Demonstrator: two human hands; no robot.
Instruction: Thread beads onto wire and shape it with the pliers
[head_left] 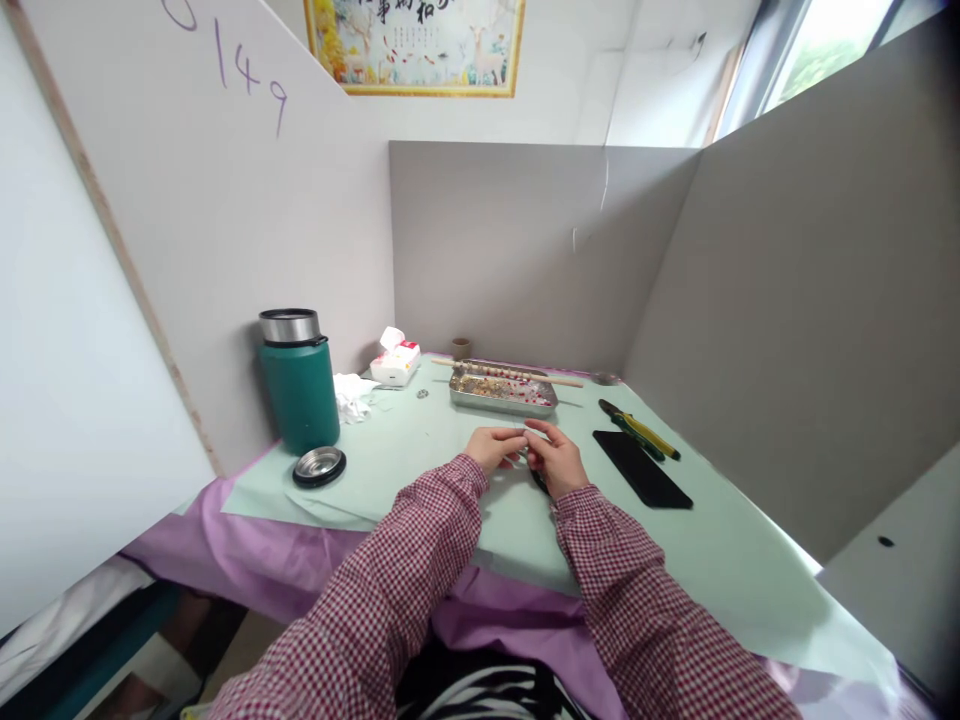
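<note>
Over the pale green table cover, my left hand (pixel 493 447) and my right hand (pixel 556 461) meet at the fingertips. Both hands are closed in a pinch; whatever lies between the fingers is too small to make out. Beneath my right palm a dark object (pixel 538 482) shows in part, and I cannot tell whether it is held or lying on the table. Just beyond my hands stands a metal tray (pixel 501 404) with small red and golden beads in it. Across the tray rests a thin wooden stick (pixel 555 380) with pale pieces wound or threaded along it.
On the left stand a green flask (pixel 300 395), its lid (pixel 319 467), crumpled tissue (pixel 352 397) and a tissue pack (pixel 396 360). To the right lie a black phone-like slab (pixel 642 470) and yellow-green pliers (pixel 649 435). Grey panels (pixel 540 250) enclose the table.
</note>
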